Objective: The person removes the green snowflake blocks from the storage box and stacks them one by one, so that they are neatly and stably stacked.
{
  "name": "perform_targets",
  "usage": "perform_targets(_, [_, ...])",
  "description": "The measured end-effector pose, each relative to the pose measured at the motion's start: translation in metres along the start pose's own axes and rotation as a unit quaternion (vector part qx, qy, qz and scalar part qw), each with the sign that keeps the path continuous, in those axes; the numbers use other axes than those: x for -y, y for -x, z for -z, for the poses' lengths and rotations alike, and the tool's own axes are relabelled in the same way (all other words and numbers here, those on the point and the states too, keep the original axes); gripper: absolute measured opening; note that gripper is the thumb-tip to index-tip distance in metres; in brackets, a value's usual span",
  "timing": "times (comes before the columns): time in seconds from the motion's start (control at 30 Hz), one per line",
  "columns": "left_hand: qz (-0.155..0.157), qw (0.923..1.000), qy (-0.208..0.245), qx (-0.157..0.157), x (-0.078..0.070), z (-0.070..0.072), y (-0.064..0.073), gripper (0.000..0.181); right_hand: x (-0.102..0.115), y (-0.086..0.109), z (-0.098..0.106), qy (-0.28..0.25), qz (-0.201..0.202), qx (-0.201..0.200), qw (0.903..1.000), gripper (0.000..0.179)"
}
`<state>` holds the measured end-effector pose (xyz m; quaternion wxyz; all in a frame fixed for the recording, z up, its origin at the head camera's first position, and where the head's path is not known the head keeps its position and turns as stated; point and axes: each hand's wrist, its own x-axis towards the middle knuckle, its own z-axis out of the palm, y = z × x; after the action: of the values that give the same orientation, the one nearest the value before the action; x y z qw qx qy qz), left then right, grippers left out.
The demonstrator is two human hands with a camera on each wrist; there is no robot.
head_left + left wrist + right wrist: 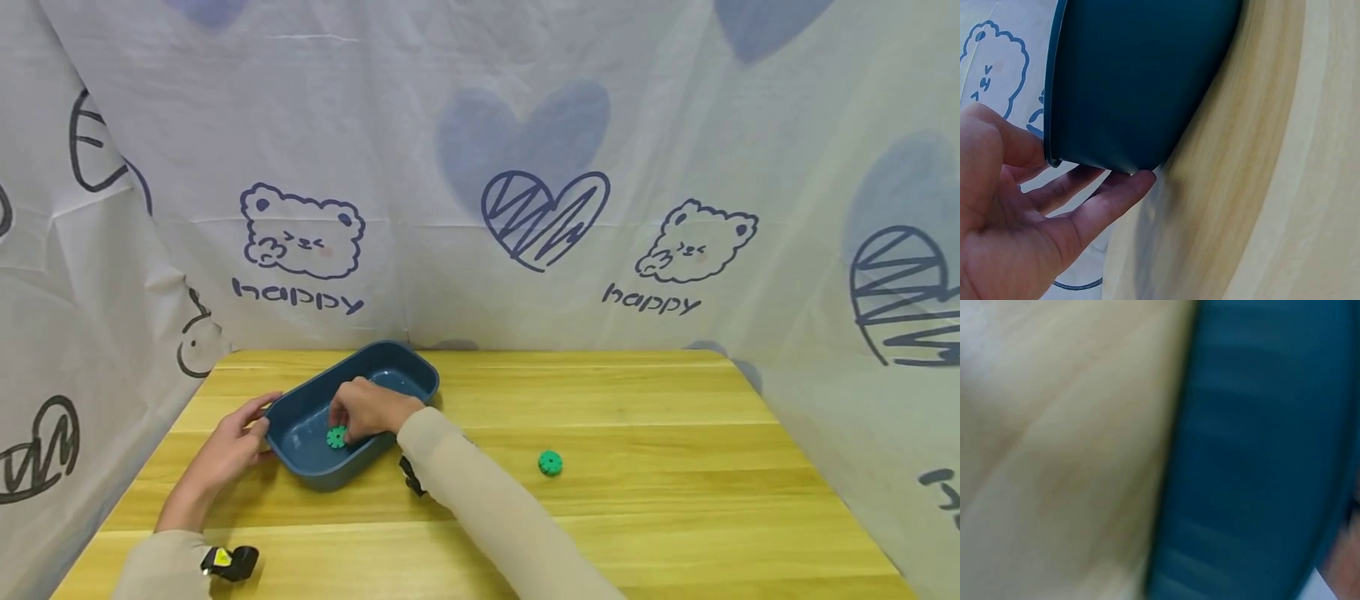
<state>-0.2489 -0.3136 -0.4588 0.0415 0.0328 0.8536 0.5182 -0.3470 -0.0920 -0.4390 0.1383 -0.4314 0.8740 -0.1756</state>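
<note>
A dark blue oblong basin [300, 460] stands at an angle on the left of the table. My left hand [236, 442] rests against its left end, fingers fairly straight; in the left wrist view the fingertips [1142, 181] touch the outside wall and rim. Inside the basin, my right hand [367, 408] reaches down and pinches a green notched disc [337, 437] low over the floor. The right wrist view is blurred, filled mostly by the basin's outer wall [1247, 456]. Another green notched piece [551, 463] lies on the table to the right.
Beneath everything is a wooden-patterned table [675, 500] with yellowish bands. White cloth [420, 275] printed with hearts and bears hangs behind it and along both sides. The basin's far edge stands near the table's back edge.
</note>
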Motion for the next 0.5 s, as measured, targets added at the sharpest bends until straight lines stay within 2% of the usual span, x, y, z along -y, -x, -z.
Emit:
perform_targets(0.2, [0.002, 1.0, 0.003, -0.001, 0.001, -0.001, 0.0, 0.051, -0.006, 0.021, 0.026, -0.046, 0.035, -0.028, 0.9979, 0.023])
perform_targets(0.37, [0.004, 1.0, 0.001, 0.0, 0.0, 0.0, -0.001, 0.052, -0.011, 0.054, 0.049, -0.061, 0.047, -0.047, 0.9959, 0.023])
perform_targets(0.5, [0.002, 1.0, 0.0, 0.001, 0.0, -0.001, -0.001, 0.052, -0.022, 0.082, 0.06, -0.07, 0.051, -0.059, 0.9945, 0.022])
